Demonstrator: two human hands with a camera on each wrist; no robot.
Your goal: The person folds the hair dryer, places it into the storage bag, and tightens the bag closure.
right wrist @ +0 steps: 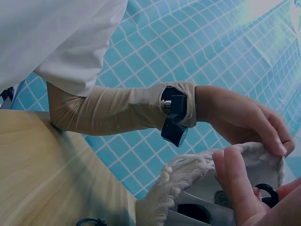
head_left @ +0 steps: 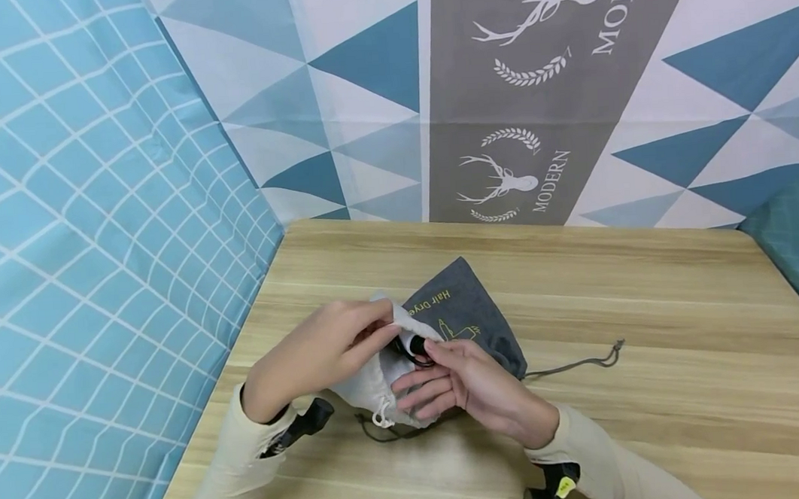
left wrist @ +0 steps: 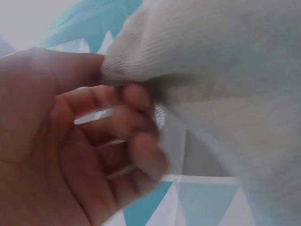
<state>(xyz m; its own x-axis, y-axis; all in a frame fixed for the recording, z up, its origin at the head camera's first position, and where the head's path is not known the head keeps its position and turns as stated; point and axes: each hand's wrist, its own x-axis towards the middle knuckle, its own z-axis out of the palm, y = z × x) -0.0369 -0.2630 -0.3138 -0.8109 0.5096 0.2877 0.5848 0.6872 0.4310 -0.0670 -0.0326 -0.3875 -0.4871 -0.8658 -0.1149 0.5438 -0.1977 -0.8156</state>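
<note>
A white cloth drawstring bag (head_left: 361,389) lies on the table with its mouth raised. My left hand (head_left: 323,350) pinches the bag's rim between thumb and fingers; the left wrist view shows the cloth (left wrist: 127,61) bunched in that pinch. At the bag's mouth, my right hand (head_left: 481,392) pinches a black cord-like piece (head_left: 418,345) with thumb and index finger, the other fingers spread. In the right wrist view this piece forms a small black loop (right wrist: 267,189). Within the bag sits a pale grey object with a dark oval opening (right wrist: 193,212); most of it is hidden.
Behind the bag lies a dark grey pouch (head_left: 459,291) marked "Hair Dryer", its drawstring (head_left: 582,362) trailing right. White drawstring ends (head_left: 382,414) hang at the bag's front. Patterned cloth walls (head_left: 366,131) border the wooden table (head_left: 681,325) behind and on the left.
</note>
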